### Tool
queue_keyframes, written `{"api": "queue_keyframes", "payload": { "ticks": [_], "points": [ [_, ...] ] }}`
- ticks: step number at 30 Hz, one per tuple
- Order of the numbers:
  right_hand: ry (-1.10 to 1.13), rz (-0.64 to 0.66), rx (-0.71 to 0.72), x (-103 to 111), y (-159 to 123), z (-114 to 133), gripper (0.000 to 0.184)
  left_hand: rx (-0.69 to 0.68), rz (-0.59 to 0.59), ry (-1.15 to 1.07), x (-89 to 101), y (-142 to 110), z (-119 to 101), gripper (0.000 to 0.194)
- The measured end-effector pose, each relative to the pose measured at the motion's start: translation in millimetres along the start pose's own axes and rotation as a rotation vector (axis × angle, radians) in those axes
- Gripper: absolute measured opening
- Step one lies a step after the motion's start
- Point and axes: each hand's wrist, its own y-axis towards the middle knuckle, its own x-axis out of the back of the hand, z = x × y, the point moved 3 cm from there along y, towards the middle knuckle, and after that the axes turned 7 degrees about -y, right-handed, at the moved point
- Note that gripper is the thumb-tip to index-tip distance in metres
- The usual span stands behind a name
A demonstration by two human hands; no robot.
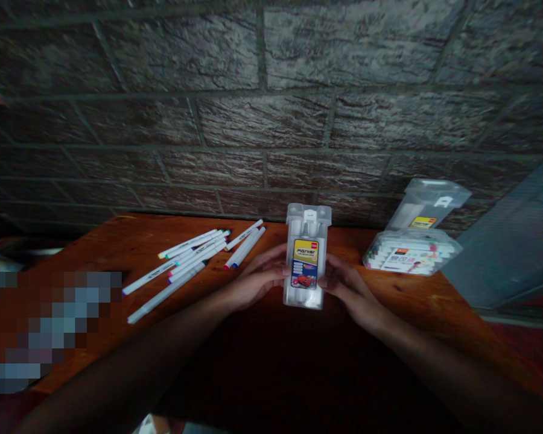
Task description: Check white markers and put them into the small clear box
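Note:
Between my two hands stands a clear plastic marker case [304, 304], upright, with a yellow and blue label facing me. White pens show through its wall, and its lid is on. My left hand [260, 278] grips the left side, thumb at the label's edge and fingers behind. From the right side, my right hand [348, 286] holds it the same way, its fingers partly hidden by the case. To the left lie several loose white markers [199, 256] with coloured ends, in a rough pile.
At the table's right, a clear case packed with markers [411, 253] lies in front of a second upright clear case [434, 202]. A stone-block wall [271, 120] rises behind the wooden table [389, 301]. The lower left is pixelated.

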Motion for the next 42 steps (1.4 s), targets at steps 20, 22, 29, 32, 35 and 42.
{"api": "queue_keyframes", "payload": {
  "ticks": [20,22,29,32,35,42],
  "points": [
    [-0.053,0.018,0.024,-2.5,-1.5,7.0,0.04,-0.068,0.052,0.044,2.8,-0.7,-2.0,0.063],
    [-0.058,0.013,0.027,-2.4,-1.5,7.8,0.038,-0.051,0.043,0.058,3.5,-1.2,-1.4,0.065],
    [-0.029,0.016,0.043,-4.1,-2.7,9.6,0.038,-0.049,0.021,0.085,1.4,-2.6,-3.9,0.064],
    [-0.026,0.024,0.039,-4.3,-2.8,9.5,0.039,-0.045,0.027,0.081,-0.7,-2.5,-5.2,0.064],
    [-0.046,0.025,0.047,-3.8,-2.8,9.5,0.038,-0.043,0.04,0.073,-2.5,-2.0,-5.9,0.065],
    [-0.06,0.018,0.055,-2.5,-3.6,9.3,0.041,-0.046,0.032,0.093,-4.0,-3.0,-7.0,0.067]
  ]
}}
